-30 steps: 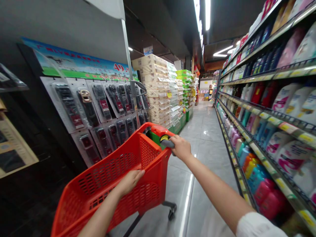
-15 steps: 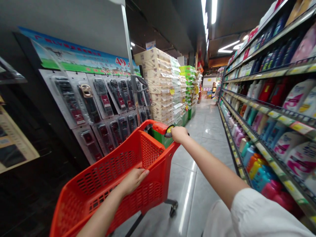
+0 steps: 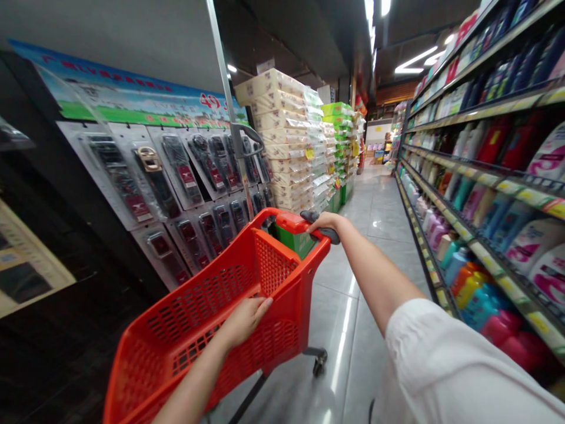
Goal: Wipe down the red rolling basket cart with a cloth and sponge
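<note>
A red plastic shopping cart [image 3: 212, 353] stands at a slant in front of me, its basket holding nothing that I can see. My left hand [image 3: 247, 319] is closed over the cart's near side rim, thumb along the top, the other fingers mostly hidden behind the rim. At the raised end, my right hand [image 3: 325, 222] is wrapped round the handle [image 3: 291, 222], between dark grey grip pieces. One caster wheel [image 3: 320, 362] shows below the cart on the tiled floor.
Packaged belts [image 3: 183, 168] hang on a display panel at the left, with a metal pole [image 3: 225, 76] beside it. Stacked tissue packs [image 3: 285, 141] stand beyond. Along the right run shelves [image 3: 481, 171] of bottles. A grey tiled aisle [image 3: 375, 229] lies between.
The cart and my left hand sit slightly farther right in view. My right hand has shifted on the handle, so more of the dark grips shows on both sides of it.
</note>
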Available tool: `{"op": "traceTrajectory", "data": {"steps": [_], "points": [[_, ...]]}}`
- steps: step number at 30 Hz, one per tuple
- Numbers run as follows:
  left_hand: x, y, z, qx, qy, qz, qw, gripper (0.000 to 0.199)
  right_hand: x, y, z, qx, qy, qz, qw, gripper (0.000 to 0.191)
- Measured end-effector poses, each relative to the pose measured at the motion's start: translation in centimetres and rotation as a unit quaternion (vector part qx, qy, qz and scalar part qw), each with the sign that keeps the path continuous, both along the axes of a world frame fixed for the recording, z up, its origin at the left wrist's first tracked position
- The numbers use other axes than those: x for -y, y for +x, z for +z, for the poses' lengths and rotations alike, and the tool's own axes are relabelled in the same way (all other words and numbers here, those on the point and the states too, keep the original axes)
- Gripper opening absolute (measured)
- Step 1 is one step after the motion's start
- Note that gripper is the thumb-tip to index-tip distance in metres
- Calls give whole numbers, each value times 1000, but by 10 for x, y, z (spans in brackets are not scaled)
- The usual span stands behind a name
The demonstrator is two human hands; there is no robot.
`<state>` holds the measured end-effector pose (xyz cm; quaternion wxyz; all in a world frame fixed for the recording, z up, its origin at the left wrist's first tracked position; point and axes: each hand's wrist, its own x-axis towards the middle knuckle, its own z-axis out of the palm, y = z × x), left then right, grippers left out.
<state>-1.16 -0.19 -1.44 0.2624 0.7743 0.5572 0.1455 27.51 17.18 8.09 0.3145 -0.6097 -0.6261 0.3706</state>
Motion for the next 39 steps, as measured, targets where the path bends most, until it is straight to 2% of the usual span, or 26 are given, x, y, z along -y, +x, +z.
{"op": "traceTrajectory", "data": {"steps": [6,12,16,21,26,31,35,39], "points": [[0,3,2,-10,-2,17,1000,50,6,12,-10,-32,-72,8,997,27],[5,12,3,-5,3,5,1000,51,11,27,-14,-50,-67,-5,997,25],[6,19,1,-13,5,-20,1000,52,25,44,-23,-117,-60,-3,991,26],[1,33,0,-3,4,-47,999,51,45,61,-29,-212,-47,-12,976,39],[-4,43,-2,1,14,-63,998,51,54,65,-39,-222,37,-95,970,31],[-7,42,-4,0,20,-57,998,53,58,54,-58,-193,108,-177,959,27],[-7,30,-3,12,5,-47,999,54,68,26,-78,-90,213,-236,944,35],[-8,12,0,19,-3,-31,999,59,86,-14,-104,-31,325,-245,913,52]]}}
